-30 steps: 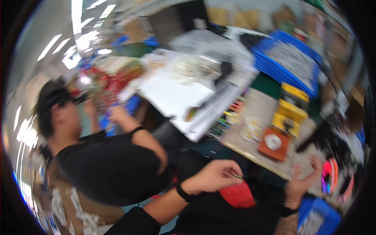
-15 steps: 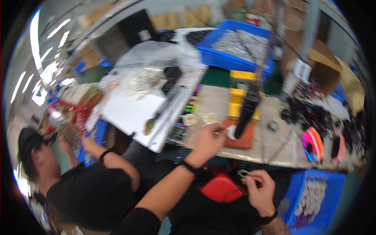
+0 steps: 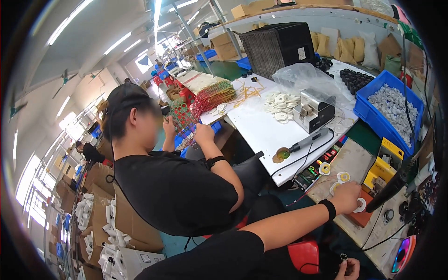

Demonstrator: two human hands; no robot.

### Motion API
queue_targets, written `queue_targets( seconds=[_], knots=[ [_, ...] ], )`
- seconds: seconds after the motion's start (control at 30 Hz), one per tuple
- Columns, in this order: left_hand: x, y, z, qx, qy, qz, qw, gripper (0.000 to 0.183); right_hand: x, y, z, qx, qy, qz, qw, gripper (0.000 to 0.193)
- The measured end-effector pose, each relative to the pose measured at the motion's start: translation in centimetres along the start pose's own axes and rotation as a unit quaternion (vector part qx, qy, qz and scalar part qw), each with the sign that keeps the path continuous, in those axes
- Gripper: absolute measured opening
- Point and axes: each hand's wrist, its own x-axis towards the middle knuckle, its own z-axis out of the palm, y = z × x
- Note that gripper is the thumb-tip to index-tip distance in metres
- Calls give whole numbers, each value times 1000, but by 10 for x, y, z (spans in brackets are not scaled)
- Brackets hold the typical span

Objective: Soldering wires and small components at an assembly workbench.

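Observation:
My left hand reaches over the bench with its fingers curled together. What they pinch, if anything, is hidden. Beside the fingertips, a white ring-shaped disc lies on a flat orange-brown block. A long black tapered tool slants close to that disc, in front of a yellow fixture. Low in the picture, my right hand is closed on a small round part, dark with a pale edge. The lower picture edge cuts off much of this hand. White and yellow ring-shaped coils lie just behind my left hand.
At my left a co-worker in black handles red and green netted parts. A white table bears white discs, a small metal machine and a soldering iron. A blue bin of pale parts stands far right.
The view has swung left, bringing the co-worker and room into fuller sight. My left hand stays by the block; my right hand still holds the small round part, now near the lower edge.

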Motion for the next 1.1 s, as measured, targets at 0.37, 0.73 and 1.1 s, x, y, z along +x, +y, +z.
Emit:
queue_targets(
  seconds=[0.37,0.73,1.1],
  knots=[
    [-58,-1,-48,-546,35,-114,829,45,40,-41,14,118,78,21,990,18],
    [-122,38,-69,-610,-48,-121,782,39,71,-103,48,259,-10,30,965,19],
    [-129,42,-58,-599,-44,-83,795,39,70,-103,48,109,90,-73,987,18]
  ],
)
